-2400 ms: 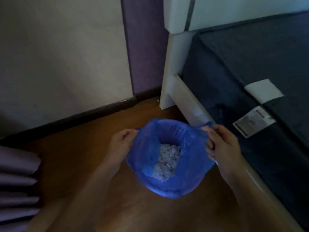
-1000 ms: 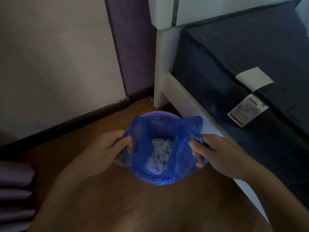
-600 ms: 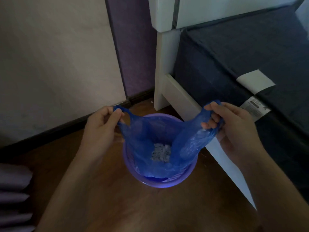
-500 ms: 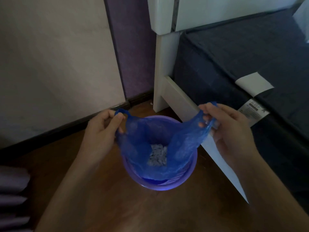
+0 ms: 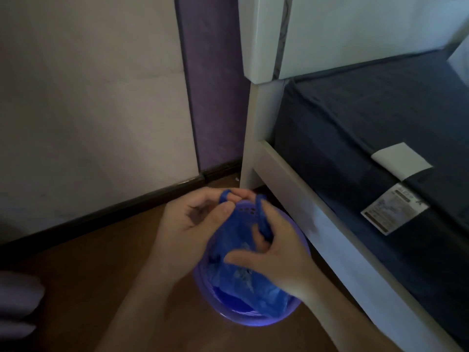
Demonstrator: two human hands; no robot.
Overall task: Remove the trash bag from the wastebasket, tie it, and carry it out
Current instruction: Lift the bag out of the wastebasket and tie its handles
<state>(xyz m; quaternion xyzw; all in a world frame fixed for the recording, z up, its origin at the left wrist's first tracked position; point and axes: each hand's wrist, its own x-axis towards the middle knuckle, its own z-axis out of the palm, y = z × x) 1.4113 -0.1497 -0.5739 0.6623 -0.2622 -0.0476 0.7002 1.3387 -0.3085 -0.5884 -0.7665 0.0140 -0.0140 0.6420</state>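
On the wood floor (image 5: 83,270), both hands grip the trash bag (image 5: 238,252); mattress label (image 5: 394,214) unreadable.

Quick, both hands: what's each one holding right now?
Left hand: closed on a handle of the blue trash bag.
Right hand: closed on the bag's other handle.

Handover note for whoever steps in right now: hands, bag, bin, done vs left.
Left hand: shut on one handle loop of the blue trash bag.
Right hand: shut on the other loop; both loops are together above the bag's mouth.
Bag sits inside the purple wastebasket, which stands on the wood floor beside the white bed frame.
Done: bag edges freed from the rim, handles gathered.
Left: tie the knot (none visible yet), lift the bag out, carry it out.
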